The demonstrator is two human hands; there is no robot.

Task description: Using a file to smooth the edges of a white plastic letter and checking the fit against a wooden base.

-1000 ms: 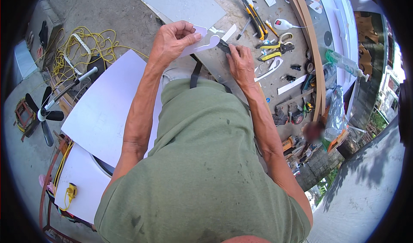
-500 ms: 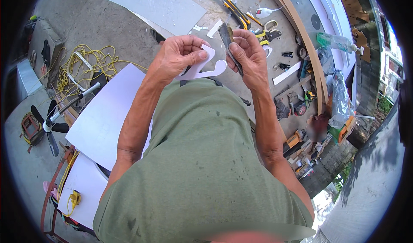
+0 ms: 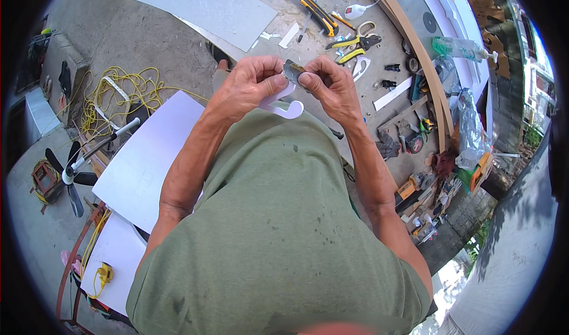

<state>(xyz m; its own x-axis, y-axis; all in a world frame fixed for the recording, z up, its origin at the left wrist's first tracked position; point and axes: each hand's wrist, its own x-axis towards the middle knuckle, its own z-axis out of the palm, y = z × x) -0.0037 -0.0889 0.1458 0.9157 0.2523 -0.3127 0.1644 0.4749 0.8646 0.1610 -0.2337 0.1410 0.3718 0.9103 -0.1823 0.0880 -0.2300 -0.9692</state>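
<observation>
My left hand (image 3: 244, 91) is closed around a thin white curved cutout (image 3: 288, 110) with a rounded, hook-like end. Its upper part is hidden behind my fingers, while the rounded end hangs free below them. Pinched between the thumb and fingers of my right hand (image 3: 335, 93) is a bent, worn strip of dark grey sandpaper (image 3: 294, 71). The strip meets the top of the cutout close to my left fingertips; exactly where they touch is hidden. Both hands are close together in front of my green shirt.
Ahead on the worktable lie yellow-handled snips (image 3: 357, 43), a utility knife (image 3: 317, 12), a white bottle (image 3: 355, 11) and white offcuts. A grey sheet (image 3: 219, 15) covers the far left part. Left are white panels (image 3: 154, 157), yellow cord (image 3: 118, 107) and a fan (image 3: 68, 175).
My right hand has moved left, bringing the sandpaper against the top of the white cutout. The cutout has tilted and sits slightly lower in my left hand.
</observation>
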